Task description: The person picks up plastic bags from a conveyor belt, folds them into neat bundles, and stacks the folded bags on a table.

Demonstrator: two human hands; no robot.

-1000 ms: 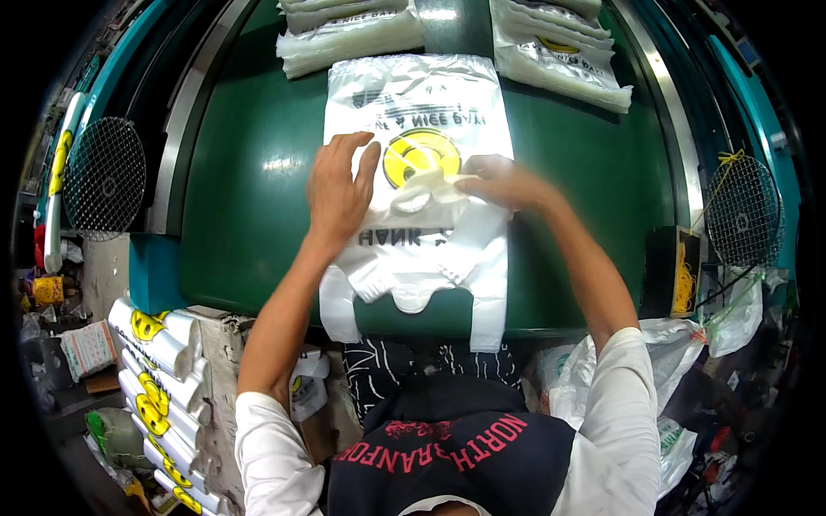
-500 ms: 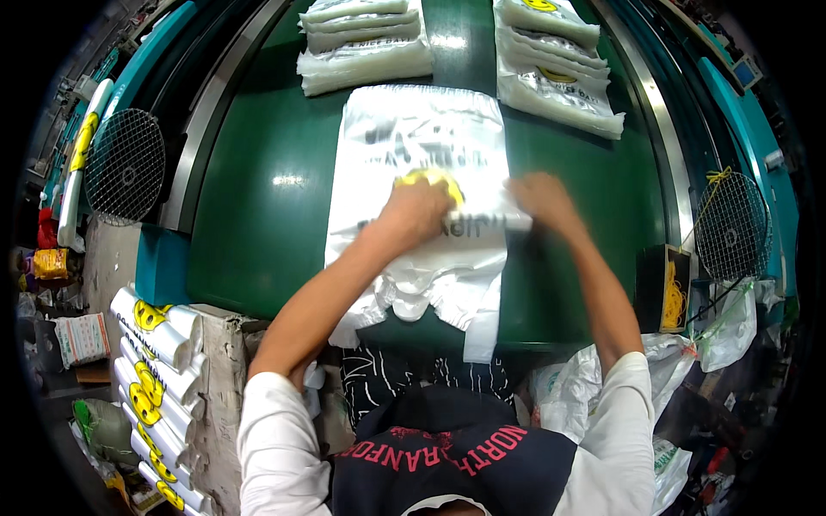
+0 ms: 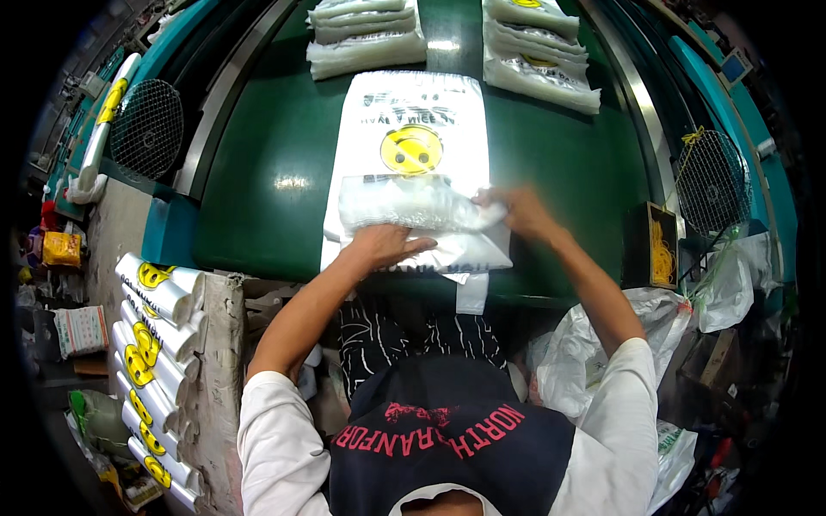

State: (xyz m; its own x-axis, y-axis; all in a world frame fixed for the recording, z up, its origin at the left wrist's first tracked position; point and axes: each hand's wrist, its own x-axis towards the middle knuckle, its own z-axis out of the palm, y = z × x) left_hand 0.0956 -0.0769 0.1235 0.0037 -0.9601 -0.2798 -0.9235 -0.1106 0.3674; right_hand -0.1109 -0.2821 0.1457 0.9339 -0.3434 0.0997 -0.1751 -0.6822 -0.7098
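Note:
A stack of white plastic carrier bags point(image 3: 361, 142) with a yellow smiley print lies on the green work surface point(image 3: 551, 163) in front of me. Its near part is turned back into a thick, crinkled fold point(image 3: 400, 206) just below the smiley. My left hand point(image 3: 385, 247) rests on the bags at the fold's near edge, thumb spread out and fingertips partly hidden by the plastic. At the fold's right end, my right hand point(image 3: 523, 211) is closed on the bags' edge, slightly blurred. A loose bag handle point(image 3: 471, 294) hangs over the front edge.
Folded bag stacks lie at the far left point(image 3: 366, 56) and far right point(image 3: 538, 73). Rolled smiley bags point(image 3: 159, 370) are piled on my left. Fans point(image 3: 146, 129) flank the surface, and a box of yellow ties point(image 3: 661, 249) stands at its right edge.
The near end of the bags has been folded back. My left hand has moved down and left from the smiley, which is now uncovered. My right hand has taken hold of the fold's right end.

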